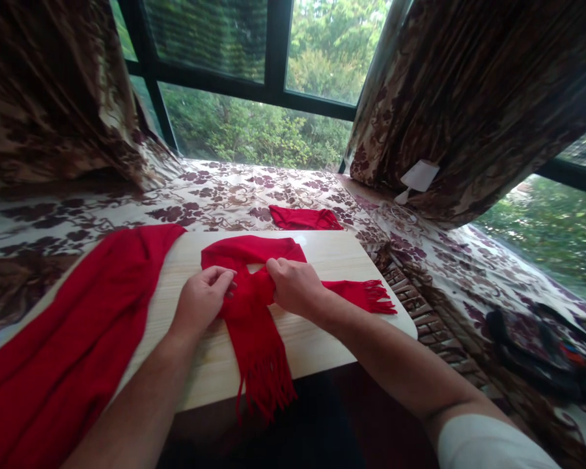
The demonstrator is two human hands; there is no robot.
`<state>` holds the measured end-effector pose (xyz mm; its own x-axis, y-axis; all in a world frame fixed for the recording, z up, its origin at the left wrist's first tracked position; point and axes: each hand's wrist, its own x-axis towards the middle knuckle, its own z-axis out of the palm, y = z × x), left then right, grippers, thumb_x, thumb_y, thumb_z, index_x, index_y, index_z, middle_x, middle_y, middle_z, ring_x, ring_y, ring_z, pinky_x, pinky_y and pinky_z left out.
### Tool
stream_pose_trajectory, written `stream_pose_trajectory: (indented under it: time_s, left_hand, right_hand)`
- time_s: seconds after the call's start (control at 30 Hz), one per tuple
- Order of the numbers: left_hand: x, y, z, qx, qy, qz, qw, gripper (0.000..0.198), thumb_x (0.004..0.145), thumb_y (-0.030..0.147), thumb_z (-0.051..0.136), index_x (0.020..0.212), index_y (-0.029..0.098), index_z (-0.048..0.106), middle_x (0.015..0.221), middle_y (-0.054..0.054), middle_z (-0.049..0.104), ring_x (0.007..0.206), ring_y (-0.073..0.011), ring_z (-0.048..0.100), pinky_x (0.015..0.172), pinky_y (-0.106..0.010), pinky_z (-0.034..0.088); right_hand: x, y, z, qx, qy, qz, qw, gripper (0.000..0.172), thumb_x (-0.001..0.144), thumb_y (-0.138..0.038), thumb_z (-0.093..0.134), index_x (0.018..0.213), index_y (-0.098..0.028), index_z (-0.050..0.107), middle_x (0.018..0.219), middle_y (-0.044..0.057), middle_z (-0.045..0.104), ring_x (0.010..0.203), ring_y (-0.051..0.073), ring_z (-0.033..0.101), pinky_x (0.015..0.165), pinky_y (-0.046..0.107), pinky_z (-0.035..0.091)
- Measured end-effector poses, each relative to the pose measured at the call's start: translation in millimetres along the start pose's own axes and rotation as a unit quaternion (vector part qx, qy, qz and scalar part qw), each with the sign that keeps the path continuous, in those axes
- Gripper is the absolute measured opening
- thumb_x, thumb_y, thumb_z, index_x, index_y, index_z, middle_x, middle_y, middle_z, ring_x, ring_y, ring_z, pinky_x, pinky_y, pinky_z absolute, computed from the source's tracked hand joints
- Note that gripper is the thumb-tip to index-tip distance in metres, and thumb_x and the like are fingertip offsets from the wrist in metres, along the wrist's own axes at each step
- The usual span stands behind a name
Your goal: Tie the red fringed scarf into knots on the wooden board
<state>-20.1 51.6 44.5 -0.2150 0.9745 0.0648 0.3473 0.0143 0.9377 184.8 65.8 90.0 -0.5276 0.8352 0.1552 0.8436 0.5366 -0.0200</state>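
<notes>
A red fringed scarf lies looped on the light wooden table. One fringed end hangs over the table's near edge, and the other points to the right. My right hand is closed on the scarf where its parts cross, just right of a small gap in the loop. At the left side of the crossing, my left hand has its thumb and fingers pinched together on the scarf's cloth. The fingertips of both hands are partly hidden.
Another long red cloth drapes across the table's left side. A folded red cloth lies beyond the table on the floral cover. A small white lamp stands by the right curtain, and a black bag-like item sits at right.
</notes>
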Motion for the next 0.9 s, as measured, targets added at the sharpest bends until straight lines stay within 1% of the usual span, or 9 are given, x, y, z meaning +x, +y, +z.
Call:
stream_pose_trajectory:
  time_s: [0.17,0.27,0.37,0.43,0.5,0.63,0.73,0.83,0.9]
  left_hand:
    - [-12.8,-4.2,9.5,0.129,0.046,0.091,0.986,0.025,0.085,0.04,0.058,0.08,0.02,0.072,0.071,0.0,0.071,0.065,-0.0163,0.063,0.066,-0.027,0.046]
    - [-14.6,-7.7,14.9,0.108,-0.002,0.132,0.985,0.027,0.086,0.034,0.056,0.102,0.021,0.073,0.077,0.001,0.071,0.063,-0.014,0.06,0.066,-0.026,0.047]
    - [-13.0,-13.3,19.5,0.118,-0.068,0.148,0.98,0.043,0.082,0.027,0.056,0.123,0.022,0.067,0.08,0.002,0.069,0.064,-0.0142,0.06,0.068,-0.027,0.047]
    - [-11.2,-15.9,21.8,0.149,-0.097,0.16,0.971,0.039,0.079,0.023,0.055,0.116,0.022,0.07,0.082,0.0,0.069,0.069,-0.0156,0.061,0.071,-0.028,0.047]
    - [-10.0,-17.1,23.5,0.178,-0.114,0.175,0.962,0.027,0.077,0.02,0.054,0.097,0.022,0.072,0.082,-0.001,0.069,0.074,-0.0168,0.061,0.073,-0.029,0.046]
    - [-8.8,-18.6,25.2,0.208,-0.121,0.187,0.952,0.014,0.074,0.018,0.054,0.079,0.021,0.066,0.079,-0.002,0.068,0.073,-0.0172,0.059,0.069,-0.029,0.043]
    - [-7.6,-21.1,25.9,0.215,-0.119,0.184,0.952,0.01,0.074,0.018,0.054,0.076,0.021,0.063,0.076,-0.001,0.066,0.071,-0.0168,0.058,0.067,-0.028,0.041]
    - [-5.9,-23.0,26.6,0.222,-0.118,0.178,0.951,0.008,0.072,0.017,0.054,0.072,0.021,0.061,0.072,-0.001,0.064,0.068,-0.0165,0.056,0.066,-0.028,0.04]
    - [-5.1,-23.2,27.1,0.224,-0.119,0.181,0.95,0.009,0.071,0.017,0.054,0.071,0.021,0.061,0.071,-0.001,0.064,0.068,-0.0165,0.056,0.066,-0.029,0.04]
  right_hand:
    - [-0.3,-13.6,7.4,-0.005,-0.02,-0.001,1.0,0.021,0.087,-0.017,0.05,0.108,-0.018,0.054,0.101,0.01,0.069,0.089,0.023,0.067,0.069,0.029,0.046]
    - [-0.9,-17.3,10.3,-0.003,-0.018,-0.004,1.0,0.023,0.088,-0.018,0.048,0.11,-0.019,0.054,0.1,0.009,0.068,0.088,0.023,0.067,0.068,0.029,0.047]
    - [-4.2,-17.0,15.2,0.016,-0.018,-0.015,1.0,0.025,0.088,-0.018,0.05,0.112,-0.018,0.055,0.101,0.009,0.068,0.088,0.023,0.066,0.069,0.029,0.046]
    - [-9.0,-13.9,18.7,0.039,-0.018,-0.032,0.999,0.024,0.086,-0.018,0.053,0.11,-0.018,0.056,0.1,0.009,0.068,0.09,0.022,0.064,0.072,0.029,0.046]
    - [-16.1,-8.5,21.4,0.066,-0.021,-0.057,0.996,0.023,0.085,-0.019,0.055,0.107,-0.018,0.057,0.099,0.009,0.067,0.092,0.022,0.063,0.078,0.03,0.045]
    - [-33.5,8.8,23.7,0.134,-0.014,-0.088,0.987,0.029,0.082,-0.019,0.061,0.111,-0.018,0.06,0.104,0.008,0.067,0.097,0.02,0.06,0.082,0.029,0.043]
    - [-44.8,23.7,23.5,0.175,-0.012,-0.049,0.983,0.029,0.082,-0.021,0.066,0.111,-0.019,0.062,0.099,0.005,0.069,0.085,0.016,0.06,0.073,0.026,0.04]
    - [-53.6,34.0,20.8,0.181,-0.058,-0.017,0.982,0.02,0.086,-0.029,0.067,0.103,-0.02,0.066,0.079,0.0,0.067,0.066,0.012,0.055,0.062,0.024,0.033]
    - [-58.8,36.9,17.6,0.159,-0.078,-0.026,0.984,0.014,0.089,-0.029,0.064,0.099,-0.02,0.068,0.077,0.0,0.067,0.066,0.012,0.056,0.062,0.025,0.032]
